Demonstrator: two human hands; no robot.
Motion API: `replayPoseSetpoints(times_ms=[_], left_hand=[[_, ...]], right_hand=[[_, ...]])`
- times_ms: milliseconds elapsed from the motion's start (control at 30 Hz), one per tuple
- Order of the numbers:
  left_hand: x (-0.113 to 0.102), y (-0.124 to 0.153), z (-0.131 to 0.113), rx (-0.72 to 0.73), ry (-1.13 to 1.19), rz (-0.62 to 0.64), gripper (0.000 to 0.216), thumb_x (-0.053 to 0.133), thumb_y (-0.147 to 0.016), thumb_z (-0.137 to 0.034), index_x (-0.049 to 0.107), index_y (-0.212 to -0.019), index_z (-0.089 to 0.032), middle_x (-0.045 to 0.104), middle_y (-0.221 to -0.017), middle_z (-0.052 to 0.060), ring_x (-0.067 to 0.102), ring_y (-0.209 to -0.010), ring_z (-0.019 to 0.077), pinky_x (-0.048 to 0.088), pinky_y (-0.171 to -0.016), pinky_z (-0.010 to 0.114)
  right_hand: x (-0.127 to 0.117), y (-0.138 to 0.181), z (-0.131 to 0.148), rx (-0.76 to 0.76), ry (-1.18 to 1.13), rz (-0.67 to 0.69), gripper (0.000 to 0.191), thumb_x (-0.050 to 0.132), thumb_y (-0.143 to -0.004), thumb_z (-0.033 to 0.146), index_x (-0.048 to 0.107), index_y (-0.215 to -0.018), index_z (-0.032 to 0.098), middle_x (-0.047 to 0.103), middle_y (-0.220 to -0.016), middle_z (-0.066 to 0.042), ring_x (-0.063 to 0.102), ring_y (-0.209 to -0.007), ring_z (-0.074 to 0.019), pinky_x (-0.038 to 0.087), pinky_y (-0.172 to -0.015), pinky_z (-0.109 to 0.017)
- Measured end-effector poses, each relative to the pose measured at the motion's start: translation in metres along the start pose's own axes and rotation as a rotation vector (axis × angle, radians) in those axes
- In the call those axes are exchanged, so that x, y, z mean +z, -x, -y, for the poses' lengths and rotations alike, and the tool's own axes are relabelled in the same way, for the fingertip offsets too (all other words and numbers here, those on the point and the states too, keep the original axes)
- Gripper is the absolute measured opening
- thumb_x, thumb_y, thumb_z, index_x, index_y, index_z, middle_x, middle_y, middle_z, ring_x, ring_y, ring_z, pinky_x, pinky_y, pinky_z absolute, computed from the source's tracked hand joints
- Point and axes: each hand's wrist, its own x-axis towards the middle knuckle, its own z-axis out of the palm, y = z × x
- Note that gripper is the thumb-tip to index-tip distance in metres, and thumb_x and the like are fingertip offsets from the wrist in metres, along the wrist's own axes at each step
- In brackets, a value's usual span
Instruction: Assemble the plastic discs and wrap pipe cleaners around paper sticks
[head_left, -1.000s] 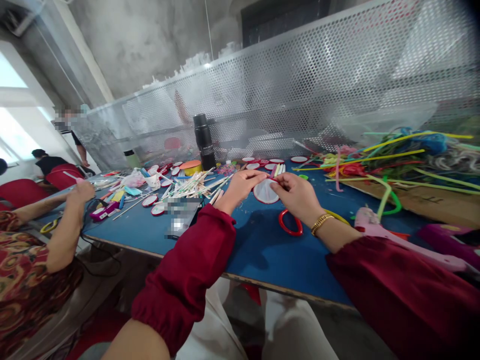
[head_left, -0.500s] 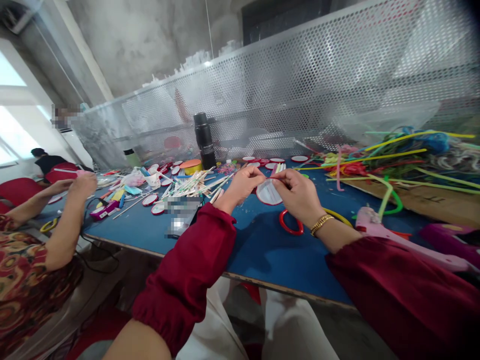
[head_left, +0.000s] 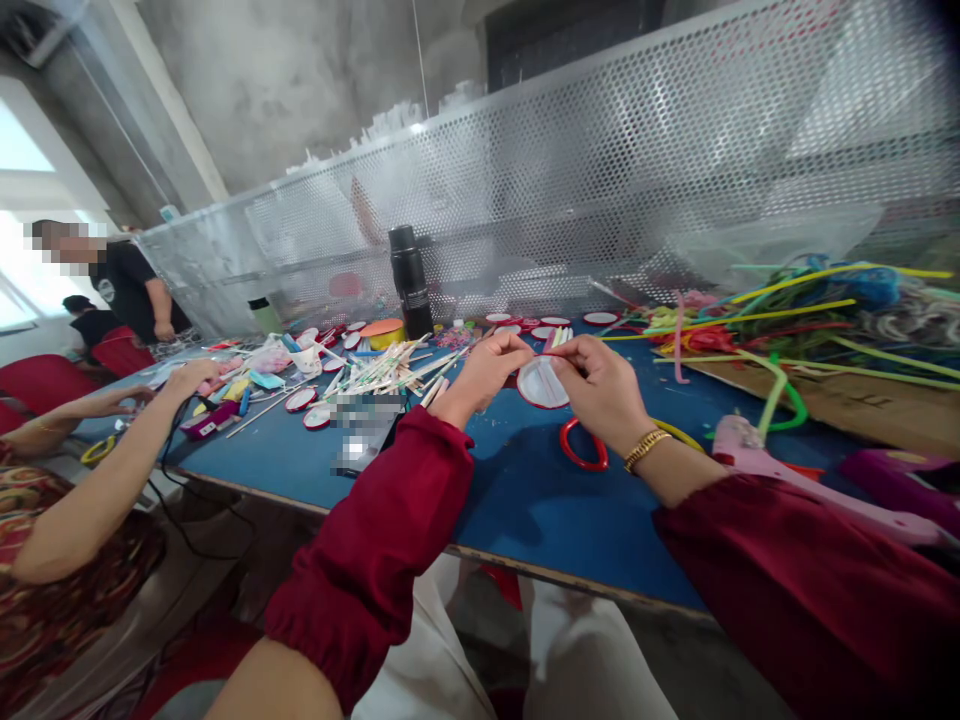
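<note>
My left hand (head_left: 489,375) is closed in a pinch, thumb and forefinger together. Facing it, my right hand (head_left: 604,388) pinches too, with a gold bracelet at its wrist. Between the two sets of fingertips runs a thin red strand, small and partly hidden. Just below the fingertips is a round white disc (head_left: 541,384) with a red rim, partly covered by my right fingers; I cannot tell whether it is held or lies on the table. Red-handled scissors (head_left: 584,455) rest under my right hand, their blades not visible.
A pile of white sticks (head_left: 390,368), a black bottle (head_left: 409,282) and more red-rimmed discs lie beyond my left hand. Rightward are a pink glue gun (head_left: 806,480) and colourful pipe cleaners (head_left: 795,300). A co-worker's arm (head_left: 124,470) reaches in from the left.
The co-worker's hands on the left have lowered toward the table. A person in black has come further into view at the back left. My hands stay nearly in place.
</note>
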Motion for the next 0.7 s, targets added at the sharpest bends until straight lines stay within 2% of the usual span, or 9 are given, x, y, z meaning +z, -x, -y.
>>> replayPoseSetpoints(times_ms=[100, 200, 267, 333, 433, 533, 700], left_hand=[[0.003, 0.003, -0.003, -0.039, 0.037, 0.037, 0.025, 0.077, -0.081, -0.036, 0.063, -0.091, -0.018, 0.062, -0.081, -0.001, 0.057, -0.069, 0.0104, 0.049, -0.069, 0.026], [0.005, 0.006, -0.004, -0.028, 0.006, 0.151, 0.045, 0.083, -0.077, -0.041, 0.065, -0.113, -0.020, 0.069, -0.092, 0.003, 0.064, -0.079, 0.0155, 0.054, -0.074, 0.031], [0.006, 0.006, -0.002, 0.059, -0.070, 0.220, 0.060, 0.086, -0.074, -0.040, 0.063, -0.127, -0.022, 0.072, -0.109, 0.008, 0.068, -0.092, 0.0206, 0.057, -0.081, 0.036], [0.007, 0.005, 0.001, 0.204, -0.197, 0.236, 0.071, 0.088, -0.070, -0.035, 0.061, -0.135, -0.022, 0.068, -0.131, 0.013, 0.067, -0.113, 0.0271, 0.055, -0.097, 0.043], [0.009, 0.004, 0.004, 0.381, -0.432, 0.187, 0.078, 0.089, -0.068, -0.029, 0.060, -0.140, -0.021, 0.057, -0.151, 0.016, 0.053, -0.138, 0.0342, 0.041, -0.118, 0.051], [0.011, 0.007, 0.003, 0.449, -0.579, 0.154, 0.076, 0.083, -0.073, -0.028, 0.057, -0.144, -0.018, 0.055, -0.152, 0.018, 0.051, -0.141, 0.0351, 0.038, -0.121, 0.052], [0.018, 0.017, -0.008, 0.451, -0.677, 0.146, 0.068, 0.077, -0.076, -0.024, 0.058, -0.141, -0.017, 0.063, -0.140, 0.018, 0.059, -0.131, 0.0351, 0.046, -0.113, 0.050]], right_hand=[[-0.003, -0.002, -0.001, 0.022, 0.017, -0.036, 0.012, 0.061, -0.087, 0.035, 0.063, -0.090, 0.023, 0.068, -0.075, -0.004, 0.059, -0.065, -0.0188, 0.044, -0.061, -0.033], [-0.006, -0.005, -0.003, 0.046, 0.045, -0.117, 0.010, 0.061, -0.086, 0.033, 0.062, -0.088, 0.024, 0.066, -0.072, -0.003, 0.056, -0.061, -0.0180, 0.043, -0.058, -0.033], [-0.008, -0.008, -0.005, 0.066, 0.068, -0.168, 0.009, 0.060, -0.085, 0.032, 0.062, -0.088, 0.024, 0.065, -0.071, -0.002, 0.055, -0.060, -0.0174, 0.041, -0.057, -0.032], [-0.010, -0.010, -0.007, 0.083, 0.090, -0.199, 0.009, 0.059, -0.085, 0.030, 0.063, -0.090, 0.024, 0.064, -0.070, -0.002, 0.054, -0.059, -0.0171, 0.040, -0.057, -0.032], [-0.011, -0.011, -0.009, 0.069, 0.116, -0.217, 0.015, 0.057, -0.087, 0.029, 0.067, -0.095, 0.022, 0.068, -0.075, -0.003, 0.056, -0.063, -0.0178, 0.042, -0.061, -0.032], [-0.011, -0.010, -0.010, 0.049, 0.123, -0.210, 0.020, 0.055, -0.088, 0.028, 0.070, -0.099, 0.022, 0.072, -0.085, -0.006, 0.061, -0.071, -0.0197, 0.046, -0.067, -0.034], [-0.009, -0.009, -0.012, 0.072, 0.089, -0.217, 0.025, 0.055, -0.089, 0.029, 0.074, -0.103, 0.021, 0.074, -0.092, -0.008, 0.064, -0.076, -0.0217, 0.050, -0.073, -0.037]])
